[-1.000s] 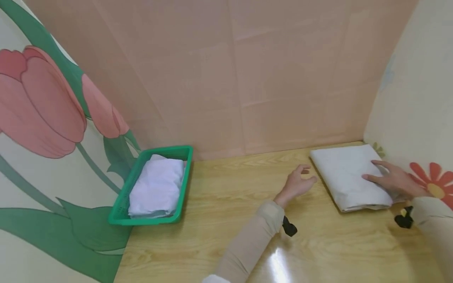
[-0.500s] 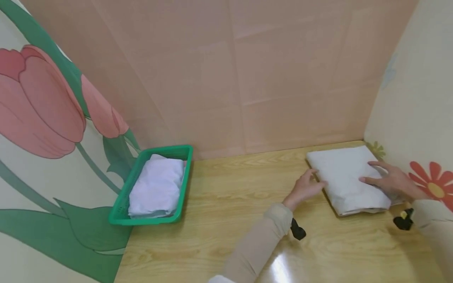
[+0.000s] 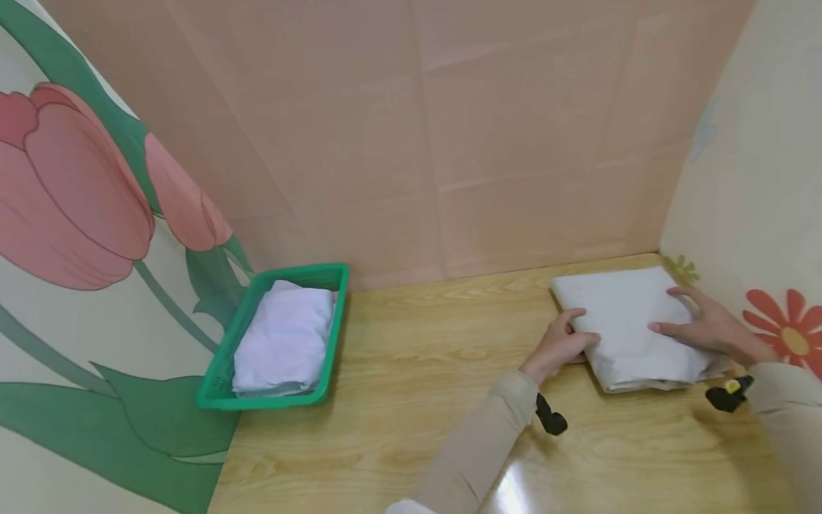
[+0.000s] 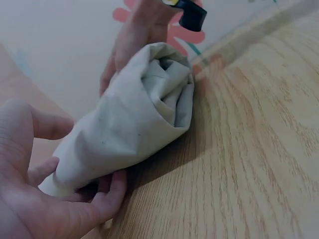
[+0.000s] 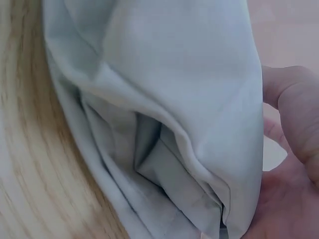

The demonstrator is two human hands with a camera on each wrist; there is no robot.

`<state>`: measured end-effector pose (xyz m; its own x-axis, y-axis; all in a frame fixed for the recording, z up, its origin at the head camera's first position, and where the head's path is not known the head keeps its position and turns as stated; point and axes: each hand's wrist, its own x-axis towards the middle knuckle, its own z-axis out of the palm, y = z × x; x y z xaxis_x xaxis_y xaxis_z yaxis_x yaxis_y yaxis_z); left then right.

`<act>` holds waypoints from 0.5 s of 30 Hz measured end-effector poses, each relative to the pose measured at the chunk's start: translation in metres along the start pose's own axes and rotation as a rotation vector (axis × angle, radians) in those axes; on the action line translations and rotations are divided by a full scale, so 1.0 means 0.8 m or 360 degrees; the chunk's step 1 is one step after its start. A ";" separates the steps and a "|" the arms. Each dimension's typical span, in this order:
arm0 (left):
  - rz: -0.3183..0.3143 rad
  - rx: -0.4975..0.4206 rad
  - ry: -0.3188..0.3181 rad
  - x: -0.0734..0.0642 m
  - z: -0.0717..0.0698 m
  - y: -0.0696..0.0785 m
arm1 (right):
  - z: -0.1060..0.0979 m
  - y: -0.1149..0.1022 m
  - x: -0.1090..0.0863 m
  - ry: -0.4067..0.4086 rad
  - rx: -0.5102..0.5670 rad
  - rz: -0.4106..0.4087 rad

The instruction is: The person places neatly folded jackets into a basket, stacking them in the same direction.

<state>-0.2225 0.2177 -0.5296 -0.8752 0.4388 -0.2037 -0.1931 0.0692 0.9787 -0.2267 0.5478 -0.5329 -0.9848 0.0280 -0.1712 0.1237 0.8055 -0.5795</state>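
Note:
A folded white cloth (image 3: 623, 314) lies on the wooden table at the right, against the corner of the walls. Its layered, rolled-looking edge shows in the left wrist view, where the cloth (image 4: 119, 119) is lifted at a slant off the wood. My left hand (image 3: 557, 346) grips its left edge, with some fingers curled beneath and the thumb above. On the opposite side, my right hand (image 3: 716, 325) holds the right edge, thumb on top. Open folds of the cloth (image 5: 194, 64) fill the right wrist view, with the right hand (image 5: 294, 149) around its edge.
A green plastic basket (image 3: 263, 404) stands at the table's left, holding folded whitish cloth (image 3: 285, 339). Pinkish-brown sheeting (image 3: 359, 143) covers the back wall. Painted flower walls border the wooden table (image 3: 417, 371) on both sides. Black wrist cameras hang below both cuffs.
My left hand has moved right to the cloth's left edge and taken hold there. The cloth has shifted slightly left, with my right hand staying on it.

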 end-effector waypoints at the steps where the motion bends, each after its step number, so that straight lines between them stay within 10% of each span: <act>1: 0.0005 -0.0002 0.0015 0.001 0.001 0.000 | 0.000 0.000 -0.001 -0.0018 0.0021 0.0011; 8: 0.0019 0.0123 0.0092 0.006 0.004 -0.004 | -0.005 0.011 -0.011 -0.0210 0.0319 -0.0001; 15: -0.0049 -0.0120 -0.0029 0.008 -0.003 -0.007 | -0.011 0.015 -0.012 -0.0400 0.0435 -0.0026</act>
<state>-0.2277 0.2180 -0.5363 -0.8601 0.4541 -0.2323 -0.2531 0.0155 0.9673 -0.2164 0.5627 -0.5313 -0.9306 -0.1571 -0.3305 0.1692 0.6161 -0.7693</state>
